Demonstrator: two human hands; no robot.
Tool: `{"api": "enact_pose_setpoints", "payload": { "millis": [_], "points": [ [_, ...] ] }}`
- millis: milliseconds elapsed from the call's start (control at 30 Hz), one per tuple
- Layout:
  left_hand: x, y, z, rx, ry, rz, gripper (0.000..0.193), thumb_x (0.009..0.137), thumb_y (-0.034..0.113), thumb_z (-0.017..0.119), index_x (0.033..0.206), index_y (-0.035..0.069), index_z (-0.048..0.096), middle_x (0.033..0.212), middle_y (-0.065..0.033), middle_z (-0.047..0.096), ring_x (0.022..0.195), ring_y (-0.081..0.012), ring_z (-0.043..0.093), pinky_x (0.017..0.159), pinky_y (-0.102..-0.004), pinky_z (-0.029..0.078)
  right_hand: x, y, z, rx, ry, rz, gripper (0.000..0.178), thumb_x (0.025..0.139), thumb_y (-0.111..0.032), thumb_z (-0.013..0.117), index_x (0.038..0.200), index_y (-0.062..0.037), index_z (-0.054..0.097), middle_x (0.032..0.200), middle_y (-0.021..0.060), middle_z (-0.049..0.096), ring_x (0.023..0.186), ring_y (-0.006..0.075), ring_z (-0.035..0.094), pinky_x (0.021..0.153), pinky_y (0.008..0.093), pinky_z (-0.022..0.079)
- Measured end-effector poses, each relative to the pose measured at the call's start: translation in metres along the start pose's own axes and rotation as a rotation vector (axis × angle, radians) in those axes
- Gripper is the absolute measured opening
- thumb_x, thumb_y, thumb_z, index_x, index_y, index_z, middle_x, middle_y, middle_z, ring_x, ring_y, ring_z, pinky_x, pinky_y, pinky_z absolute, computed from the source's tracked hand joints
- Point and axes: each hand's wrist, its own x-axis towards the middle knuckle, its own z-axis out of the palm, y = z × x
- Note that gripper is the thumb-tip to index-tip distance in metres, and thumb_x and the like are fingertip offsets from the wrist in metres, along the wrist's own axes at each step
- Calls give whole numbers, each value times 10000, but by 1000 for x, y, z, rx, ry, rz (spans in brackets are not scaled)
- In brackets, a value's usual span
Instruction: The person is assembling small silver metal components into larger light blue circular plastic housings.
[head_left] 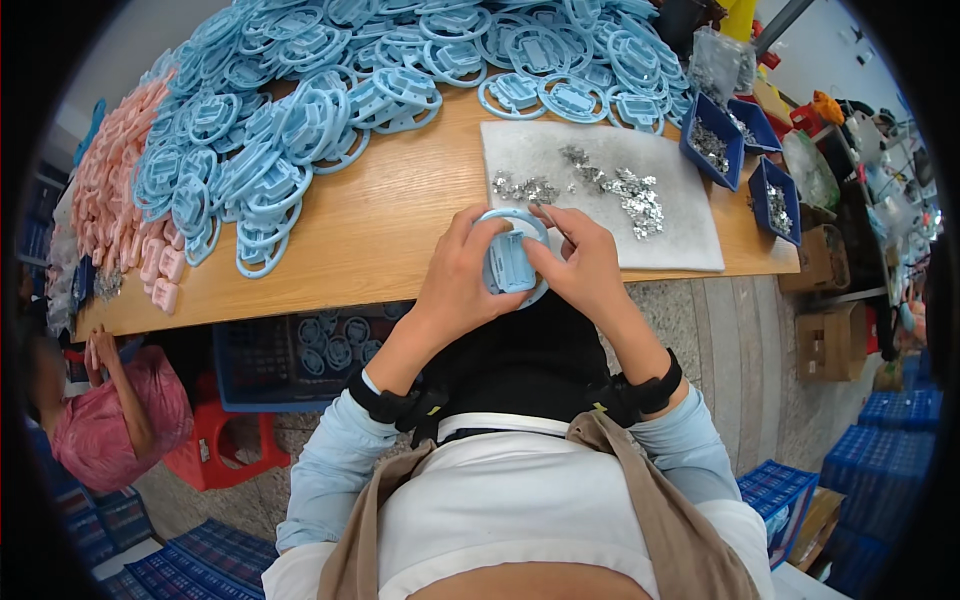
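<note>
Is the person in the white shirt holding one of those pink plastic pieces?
No: the left hand and right hand hold a light-blue round plastic part, and the pink plastic pieces lie heaped at the left.

The table (pixel 390 200) looks like smooth wood, or a wood-look laminate, with a low sheen. At its near edge, the ring (pixel 513 265) is smooth plastic, more satin than glossy to my eye, and the heap (pixel 310 120) along the far edge looks the same. By the left edge, the pink parts (pixel 110 190) look like matt plastic. Towards the right edge, the mat (pixel 680 180) is matt and fibrous, rather felt-like; the bits (pixel 640 200) on it are bright, glossy metal. Right at that edge, the bins (pixel 735 165) are smooth plastic.
</note>
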Motion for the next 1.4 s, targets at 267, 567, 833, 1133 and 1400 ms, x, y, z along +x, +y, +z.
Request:
{"api": "enact_pose_setpoints", "payload": {
  "millis": [267,567,833,1133,1400],
  "points": [
    [-6,30,-21,-508,35,-321,568,684,169,776,1139,-9,486,1081,-128,563,952,-215,573,825,-324,463,-6,-9,1,330,-44,177,360,684,-126,691,1002,35,646,639,-15,536,521,25,399,473,194,338],
    [-23,30,-5,-1139,77,-986,243,832,267,669,930,47,635,776,15,606,640,-31,508,564,-184,382,-25,-2,8,373,9,191,325,716,-71,697,1025,11,646,532,-118,324,469,-21,266,441,171,206],
    [-25,8,-25,-1060,-479,-886,226,834,251,657,926,45,655,788,3,637,659,-51,535,568,-185,382,-27,-2,-10,197,-261,66,344,658,-107,698,985,-7,668,684,9,520,496,51,362,459,216,307],
    [-9,16,-9,-1185,-102,-978,371,821,118,671,1139,23,507,952,-50,627,790,-115,627,690,-237,525,24,54,-48,-187,-158,-245,188,765,-11,630,951,-24,655,880,44,553,646,131,513,576,257,413],
    [-22,19,7,-1197,82,-1050,364,889,175,597,1178,26,433,998,-72,596,892,-138,608,791,-303,509,35,62,-39,-243,-149,-283,104,784,-14,621,888,-9,629,898,88,553,769,237,562,672,311,454]
  ]
}}
